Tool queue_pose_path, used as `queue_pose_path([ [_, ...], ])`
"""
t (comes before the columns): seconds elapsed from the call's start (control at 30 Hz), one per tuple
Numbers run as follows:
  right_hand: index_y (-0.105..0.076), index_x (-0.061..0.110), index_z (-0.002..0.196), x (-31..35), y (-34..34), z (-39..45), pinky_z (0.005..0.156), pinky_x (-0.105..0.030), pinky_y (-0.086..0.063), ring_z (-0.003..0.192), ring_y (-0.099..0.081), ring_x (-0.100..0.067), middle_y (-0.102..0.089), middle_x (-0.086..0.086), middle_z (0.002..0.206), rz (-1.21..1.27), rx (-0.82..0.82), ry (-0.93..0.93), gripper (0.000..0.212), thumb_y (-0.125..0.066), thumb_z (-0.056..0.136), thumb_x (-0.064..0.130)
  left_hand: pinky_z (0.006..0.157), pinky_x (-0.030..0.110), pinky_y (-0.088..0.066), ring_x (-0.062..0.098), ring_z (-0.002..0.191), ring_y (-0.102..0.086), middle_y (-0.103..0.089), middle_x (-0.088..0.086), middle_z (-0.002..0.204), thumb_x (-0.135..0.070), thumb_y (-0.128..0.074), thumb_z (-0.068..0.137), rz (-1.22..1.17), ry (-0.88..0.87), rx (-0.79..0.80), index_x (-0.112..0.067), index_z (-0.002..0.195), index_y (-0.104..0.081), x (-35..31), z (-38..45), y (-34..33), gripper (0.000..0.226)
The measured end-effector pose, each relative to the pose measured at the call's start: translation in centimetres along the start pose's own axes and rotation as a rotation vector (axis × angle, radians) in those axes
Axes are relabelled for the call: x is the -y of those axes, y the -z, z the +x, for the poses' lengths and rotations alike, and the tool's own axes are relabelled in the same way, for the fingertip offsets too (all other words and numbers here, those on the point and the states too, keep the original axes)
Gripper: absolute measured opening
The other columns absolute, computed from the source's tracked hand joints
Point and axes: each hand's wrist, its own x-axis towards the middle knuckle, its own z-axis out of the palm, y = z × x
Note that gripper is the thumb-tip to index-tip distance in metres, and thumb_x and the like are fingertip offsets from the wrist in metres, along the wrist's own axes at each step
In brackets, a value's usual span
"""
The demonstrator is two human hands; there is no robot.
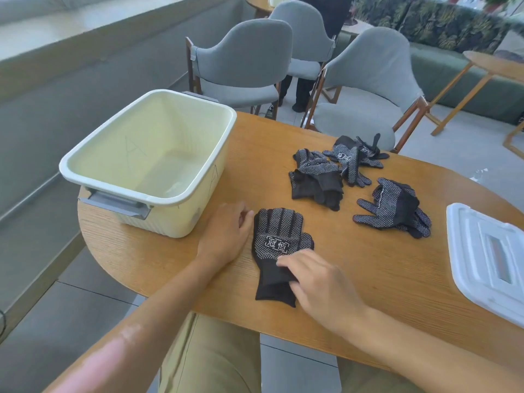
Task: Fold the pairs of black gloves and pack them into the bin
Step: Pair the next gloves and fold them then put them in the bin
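Note:
A pair of black dotted gloves (279, 245) lies flat on the wooden table (382, 279), fingers pointing away from me. My left hand (226, 231) rests beside its left edge, fingertips touching the glove fingers. My right hand (317, 282) lies on the cuff end, fingers pressing the fabric. The cream bin (153, 163) stands empty at the table's left. More black gloves lie farther back: a folded pair (314, 177), a tangled pair (354, 158) and a loose pair (394, 208).
A white bin lid (487, 256) lies at the table's right edge. Grey chairs (365, 89) stand behind the table, and a person's legs show beyond them. A grey ledge runs along the left.

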Motion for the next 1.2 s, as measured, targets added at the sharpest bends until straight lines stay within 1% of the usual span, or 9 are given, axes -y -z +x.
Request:
queue_pose_path([
  [0.13,-0.065,0.015,0.111,-0.1,-1.1,-1.2,0.088,-0.025,-0.052,0.113,-0.059,-0.015,-0.066,0.003,0.115,0.034,0.025,0.010,0.050,-0.079,0.065,0.001,0.065,0.038,-0.041,0.016,0.076,-0.047,-0.049,-0.008,0.067,-0.035,-0.051,0.099,0.001,0.013,0.007,-0.032,0.069,-0.040,-0.1,0.0,0.1,0.032],
  [0.3,-0.070,0.012,0.106,-0.2,-1.3,-1.7,0.092,-0.021,-0.048,0.111,-0.061,-0.016,-0.069,0.001,0.115,-0.013,-0.030,0.077,0.039,-0.079,0.070,0.002,0.068,0.036,-0.041,0.013,0.078,-0.049,-0.056,-0.008,0.071,-0.036,-0.056,0.097,-0.044,-0.009,0.024,-0.026,0.077,-0.054,-0.1,-0.3,0.2,0.023],
  [0.4,-0.072,0.013,0.105,-0.2,-1.6,-1.9,0.088,-0.027,-0.052,0.110,-0.061,-0.016,-0.070,0.002,0.115,-0.040,-0.084,0.105,0.021,-0.073,0.085,0.019,0.074,0.038,-0.046,0.010,0.079,-0.050,-0.058,-0.010,0.075,-0.035,-0.059,0.096,-0.054,-0.108,0.053,-0.025,0.083,-0.058,-0.6,-1.1,1.2,0.016],
  [0.5,-0.074,0.015,0.105,0.1,-1.1,-2.1,0.087,-0.029,-0.050,0.109,-0.062,-0.016,-0.071,0.004,0.115,-0.034,-0.093,0.079,0.035,-0.058,0.096,0.045,0.074,0.038,-0.045,0.012,0.083,-0.047,-0.053,-0.012,0.081,-0.031,-0.063,0.095,0.044,-0.321,0.086,-0.023,0.089,-0.058,-2.2,-3.4,2.2,0.011],
  [0.63,-0.069,0.017,0.109,-1.2,0.1,-0.8,0.089,-0.033,-0.047,0.106,-0.059,-0.014,-0.067,0.006,0.109,0.132,-0.184,-0.103,0.023,-0.052,0.100,0.029,0.080,0.035,-0.047,0.018,0.093,-0.049,-0.055,-0.009,0.097,-0.030,-0.064,0.095,0.126,-0.558,0.150,-0.019,0.099,-0.064,-3.0,-7.0,1.9,0.011],
  [0.73,-0.066,0.017,0.112,-3.0,0.2,2.0,0.094,-0.031,-0.044,0.110,-0.052,-0.010,-0.064,0.008,0.109,0.182,-0.201,-0.267,0.018,-0.055,0.097,0.017,0.083,0.032,-0.049,0.018,0.099,-0.054,-0.062,-0.006,0.109,-0.037,-0.066,0.094,0.152,-0.643,0.180,-0.017,0.111,-0.070,-2.7,-7.9,1.3,0.027],
  [0.87,-0.063,0.019,0.119,-4.3,-0.4,5.7,0.096,-0.024,-0.037,0.117,-0.045,-0.009,-0.061,0.009,0.118,0.167,-0.121,-0.352,0.024,-0.052,0.098,0.021,0.083,0.037,-0.050,0.019,0.102,-0.055,-0.062,-0.007,0.116,-0.057,-0.062,0.092,0.250,-0.682,0.268,-0.021,0.120,-0.069,-2.5,-8.1,1.2,0.046],
  [1.07,-0.057,0.025,0.131,-4.8,-2.0,7.6,0.115,-0.041,-0.029,0.134,-0.038,-0.012,-0.053,0.008,0.140,0.170,0.075,-0.272,0.035,-0.053,0.097,0.024,0.082,0.035,-0.052,0.019,0.103,-0.054,-0.061,-0.006,0.119,-0.056,-0.056,0.095,0.320,-0.690,0.252,-0.023,0.122,-0.070,-2.5,-8.9,1.2,0.045],
  [1.2,-0.063,0.018,0.122,-4.3,-2.6,6.6,0.107,-0.034,-0.037,0.123,-0.045,-0.014,-0.059,0.005,0.127,0.135,-0.105,-0.219,0.027,-0.054,0.097,0.017,0.078,0.035,-0.053,0.020,0.100,-0.058,-0.065,-0.004,0.115,-0.047,-0.057,0.097,0.366,-0.759,0.167,-0.020,0.115,-0.073,-2.7,-9.5,1.2,0.036],
])
